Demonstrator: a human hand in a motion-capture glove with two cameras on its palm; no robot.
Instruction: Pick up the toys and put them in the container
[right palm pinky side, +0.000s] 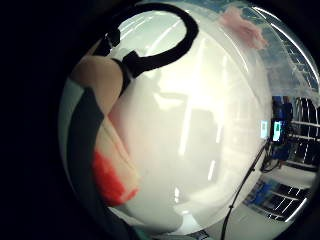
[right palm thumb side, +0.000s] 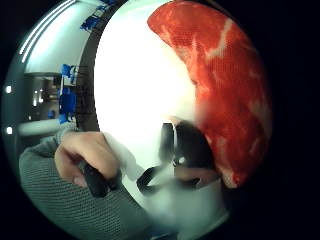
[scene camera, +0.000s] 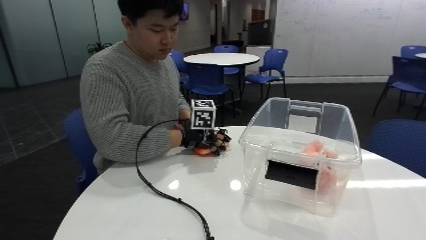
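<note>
Blue chairs and round tables fill the room behind the white round surface (scene camera: 133, 210) at which a person in a grey sweater sits. At its far left edge, close to the person's chest, the gloved right hand (scene camera: 203, 140) sits low on the surface with its grip curled round a small red-orange toy (scene camera: 203, 150), of which only a sliver shows under the fingers in the outside view. Well to the right stands the clear plastic container (scene camera: 299, 155), open-topped, with a few pink and orange toys (scene camera: 313, 148) already lying inside. The thumb-side palm view shows what the outside view cannot: the toy (right palm thumb side: 220, 85) is a slab of pretend raw meat, red marbled with pale streaks, its surface looking woven or knitted, and it fills much of that view close against the palm. It is probably light, soft and somewhat squashy, not fragile, and the cloth-like skin should resist slipping; a hold across its broad faces, thumb opposite fingers, would likely serve. The same view also catches the bare left hand (right palm thumb side: 82, 157) resting near the surface's edge. The little-finger-side view shows mostly glossy surface (right palm pinky side: 200, 125), a finger, and a pale, red-tipped edge (right palm pinky side: 112, 182) that may be the toy's rim.
</note>
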